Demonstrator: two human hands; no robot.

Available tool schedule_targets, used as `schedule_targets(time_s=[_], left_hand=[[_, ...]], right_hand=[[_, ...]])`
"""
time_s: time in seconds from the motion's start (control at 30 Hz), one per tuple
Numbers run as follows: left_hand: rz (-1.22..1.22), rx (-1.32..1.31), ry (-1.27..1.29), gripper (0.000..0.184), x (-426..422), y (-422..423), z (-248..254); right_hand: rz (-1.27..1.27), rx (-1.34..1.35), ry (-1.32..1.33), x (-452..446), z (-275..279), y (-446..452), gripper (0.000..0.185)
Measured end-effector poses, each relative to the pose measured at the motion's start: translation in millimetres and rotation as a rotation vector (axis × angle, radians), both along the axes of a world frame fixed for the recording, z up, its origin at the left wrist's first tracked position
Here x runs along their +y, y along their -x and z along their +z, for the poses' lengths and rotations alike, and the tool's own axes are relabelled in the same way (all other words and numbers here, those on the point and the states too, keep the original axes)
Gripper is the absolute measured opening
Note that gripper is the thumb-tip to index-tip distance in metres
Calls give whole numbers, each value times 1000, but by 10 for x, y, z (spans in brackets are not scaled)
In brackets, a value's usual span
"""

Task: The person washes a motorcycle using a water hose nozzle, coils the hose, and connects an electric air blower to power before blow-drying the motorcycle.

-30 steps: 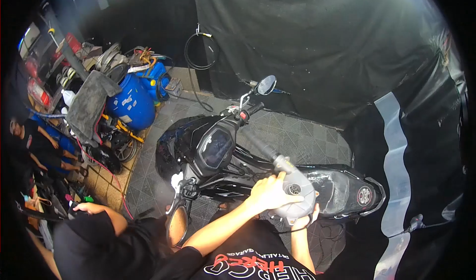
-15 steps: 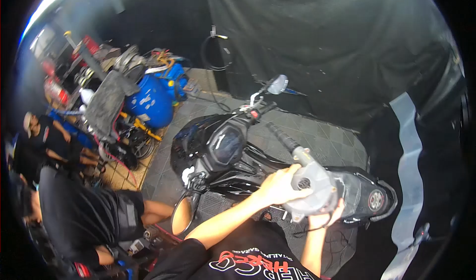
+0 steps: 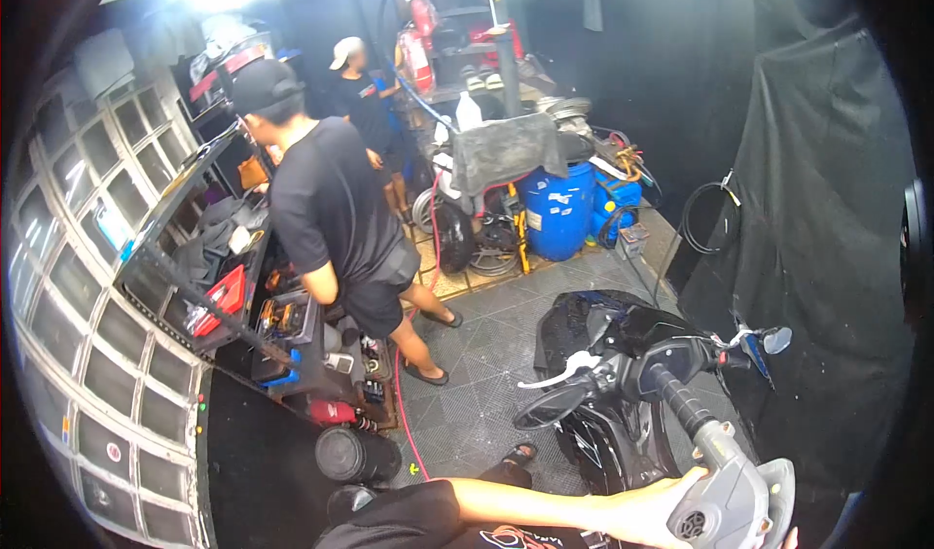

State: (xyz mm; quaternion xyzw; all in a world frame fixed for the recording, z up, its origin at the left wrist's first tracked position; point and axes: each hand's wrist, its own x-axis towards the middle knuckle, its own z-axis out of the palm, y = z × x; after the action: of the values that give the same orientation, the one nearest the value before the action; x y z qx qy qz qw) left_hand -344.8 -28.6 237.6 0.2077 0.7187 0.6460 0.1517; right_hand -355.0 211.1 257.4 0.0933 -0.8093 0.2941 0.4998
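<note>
A grey plastic housing (image 3: 725, 495) with a black ribbed hose (image 3: 684, 403), resembling a scooter air filter box, is at the bottom right of the head view. My left hand (image 3: 650, 512) grips its near side, the thumb lying along the edge. Of my right hand (image 3: 791, 537), only a bit of finger shows at the far side, low in the frame; the rest is hidden. Just beyond the housing stands a black scooter (image 3: 623, 442), its handlebar and mirrors near the hose end.
Left of centre, a person in black (image 3: 336, 209) faces a metal shelf (image 3: 161, 267) of parts and tools. Another person (image 3: 365, 102) stands farther back. A blue drum (image 3: 559, 213), a black bin (image 3: 355, 455) and a red hose (image 3: 404, 413) are on the floor; a black curtain (image 3: 827, 209) hangs right.
My view has swung left and up, bringing the shelf and window into sight. The housing stays in my hands, now lower right. The nearer person, bent over before, is upright.
</note>
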Motion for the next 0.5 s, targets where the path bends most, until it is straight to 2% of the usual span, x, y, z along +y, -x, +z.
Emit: schedule_targets(time_s=[0.03, 0.17, 0.3, 0.4, 0.5], left_hand=[[-15, -68, -8, 113, -108, -65, 100], [-30, 52, -121, 112, -354, -148, 135], [-119, -13, -295, 115, -706, -149, 82], [-217, -51, -400, 117, -1071, -89, 12], [-304, -81, -460, 119, -1514, 19, -33]], right_hand=[[-21, 22, -40, 0, 53, -8, 59], [-101, 101, -146, -68, 230, -203, 58], [-137, 108, -200, -270, 418, -485, 57], [-145, 78, -143, -713, 423, -682, 56], [-212, 25, 34, -1291, 416, -848, 54]])
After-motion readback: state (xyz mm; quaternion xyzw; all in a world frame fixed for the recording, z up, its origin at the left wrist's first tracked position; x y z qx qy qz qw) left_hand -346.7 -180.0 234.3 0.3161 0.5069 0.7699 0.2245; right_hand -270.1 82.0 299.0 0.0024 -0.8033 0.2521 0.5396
